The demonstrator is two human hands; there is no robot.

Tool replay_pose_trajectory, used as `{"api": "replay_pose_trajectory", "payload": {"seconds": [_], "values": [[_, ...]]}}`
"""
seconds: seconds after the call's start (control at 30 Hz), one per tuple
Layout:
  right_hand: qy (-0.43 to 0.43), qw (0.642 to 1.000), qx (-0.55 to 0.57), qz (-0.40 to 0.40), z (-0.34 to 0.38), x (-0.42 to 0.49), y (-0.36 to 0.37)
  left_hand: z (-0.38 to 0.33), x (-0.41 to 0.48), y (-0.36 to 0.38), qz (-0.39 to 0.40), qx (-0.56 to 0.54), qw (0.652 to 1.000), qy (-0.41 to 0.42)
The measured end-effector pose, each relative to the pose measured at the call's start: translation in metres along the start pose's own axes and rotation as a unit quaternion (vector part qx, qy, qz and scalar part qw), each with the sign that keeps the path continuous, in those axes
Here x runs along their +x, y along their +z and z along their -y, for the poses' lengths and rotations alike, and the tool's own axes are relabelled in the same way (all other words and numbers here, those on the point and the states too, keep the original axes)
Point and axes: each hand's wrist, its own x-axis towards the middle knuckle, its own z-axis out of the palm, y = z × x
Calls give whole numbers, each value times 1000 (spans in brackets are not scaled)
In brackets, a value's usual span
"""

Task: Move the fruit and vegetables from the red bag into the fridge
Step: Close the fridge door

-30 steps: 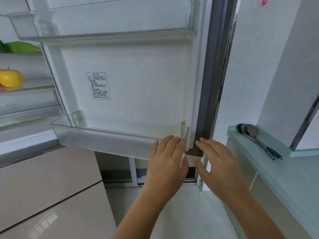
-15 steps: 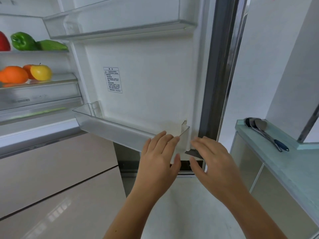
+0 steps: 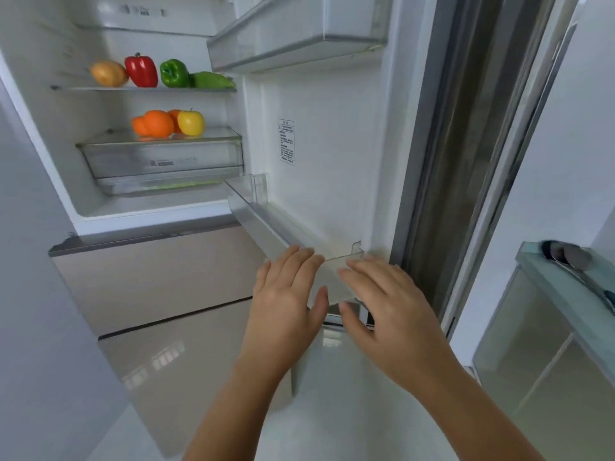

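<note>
The fridge stands open, its door (image 3: 332, 144) swung out on the right. On the upper shelf (image 3: 146, 89) sit an onion (image 3: 108, 73), a red pepper (image 3: 141, 71), a green pepper (image 3: 174, 73) and a green vegetable (image 3: 213, 80). The shelf below carries oranges (image 3: 154, 123) and a yellow apple (image 3: 190, 122). My left hand (image 3: 286, 301) and my right hand (image 3: 382, 304) lie flat with straight fingers on the near end of the door's clear lower bin (image 3: 266, 224). The red bag is out of view.
Beige drawer fronts (image 3: 159, 277) run below the fridge compartment. A clear upper door bin (image 3: 293, 38) hangs overhead. A glass-topped counter (image 3: 565, 284) with a spoon (image 3: 565, 257) stands at the right. White floor lies under my arms.
The view has swung left, bringing the fridge interior and its produce into sight. The door has turned inward, and both hands have stayed on its lower bin.
</note>
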Motion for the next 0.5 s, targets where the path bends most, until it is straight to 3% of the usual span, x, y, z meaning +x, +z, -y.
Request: {"api": "replay_pose_trajectory", "payload": {"seconds": [0.5], "values": [[-118,988,103,0,114,29,20,74,-44,-94,36,146,979,-141]]}}
